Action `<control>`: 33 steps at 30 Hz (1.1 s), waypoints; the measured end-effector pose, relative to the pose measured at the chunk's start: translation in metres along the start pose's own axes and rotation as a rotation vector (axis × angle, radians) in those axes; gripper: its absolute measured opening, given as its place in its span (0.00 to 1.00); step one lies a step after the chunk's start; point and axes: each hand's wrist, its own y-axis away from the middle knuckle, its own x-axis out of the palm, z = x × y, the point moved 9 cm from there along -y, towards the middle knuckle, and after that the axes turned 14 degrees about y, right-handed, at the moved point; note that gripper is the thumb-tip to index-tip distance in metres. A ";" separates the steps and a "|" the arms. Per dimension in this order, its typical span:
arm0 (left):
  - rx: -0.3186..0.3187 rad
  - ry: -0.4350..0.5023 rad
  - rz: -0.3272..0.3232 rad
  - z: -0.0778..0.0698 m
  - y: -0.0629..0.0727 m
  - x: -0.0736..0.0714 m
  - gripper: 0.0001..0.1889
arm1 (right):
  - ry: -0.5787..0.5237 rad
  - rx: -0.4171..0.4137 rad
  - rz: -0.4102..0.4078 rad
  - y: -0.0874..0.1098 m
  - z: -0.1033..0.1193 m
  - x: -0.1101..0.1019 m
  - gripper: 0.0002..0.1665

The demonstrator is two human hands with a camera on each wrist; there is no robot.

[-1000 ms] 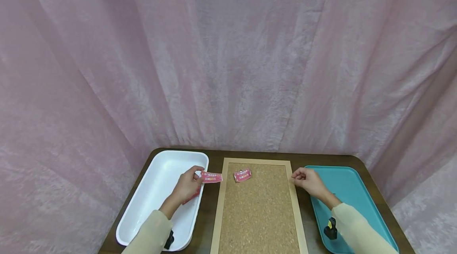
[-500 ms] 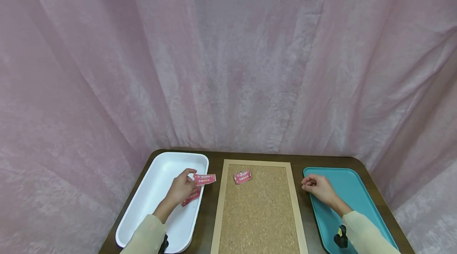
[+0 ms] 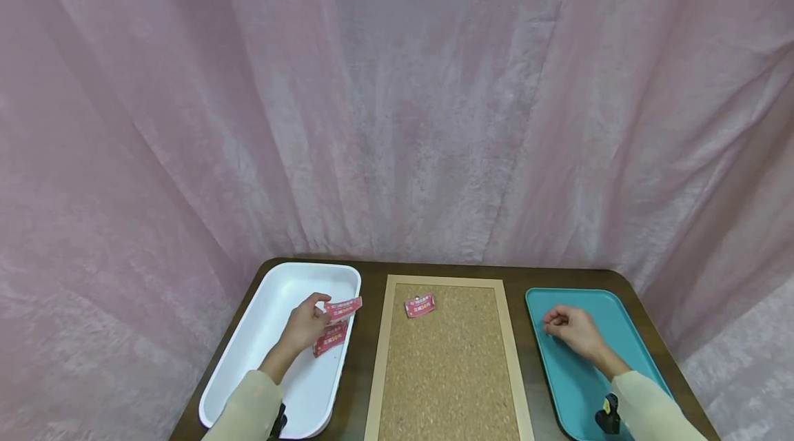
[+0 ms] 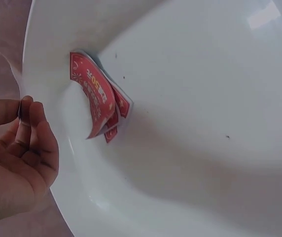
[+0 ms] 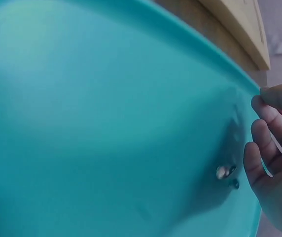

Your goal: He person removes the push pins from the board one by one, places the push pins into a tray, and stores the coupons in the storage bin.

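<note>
Between thumb and fingers, my left hand point(image 3: 304, 324) pinches a red paper coupon point(image 3: 343, 309) above the right side of a white tray point(image 3: 248, 351). In the left wrist view that coupon is nearly edge-on. Other red coupons point(image 4: 99, 96) lie overlapped and curled in the tray. My right hand point(image 3: 577, 332) is over the teal tray point(image 3: 577, 386), thumb and forefinger tips together. What looks like a small pushpin is pinched there, mostly hidden by the fingertips. Several small shiny pins point(image 5: 225, 172) lie in the teal tray below the hand.
A wood-framed cork board point(image 3: 453, 365) lies between the trays, with one red coupon point(image 3: 420, 305) pinned near its top left. Everything stands on a dark brown table point(image 3: 434, 269). A pink curtain point(image 3: 397, 117) hangs behind.
My left hand has carried the coupon leftward from the board's left edge to above the white tray. My right hand has moved rightward from the board's right edge to over the teal tray.
</note>
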 end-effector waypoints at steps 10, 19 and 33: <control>-0.071 -0.044 0.015 0.011 0.002 -0.008 0.23 | 0.058 0.003 -0.028 0.008 -0.015 -0.005 0.04; -0.129 -0.108 0.054 0.020 0.002 -0.006 0.23 | 0.104 0.013 -0.014 0.012 -0.025 -0.006 0.05; -0.141 -0.151 0.096 0.030 0.001 -0.002 0.22 | 0.219 0.002 -0.019 0.015 -0.031 -0.009 0.03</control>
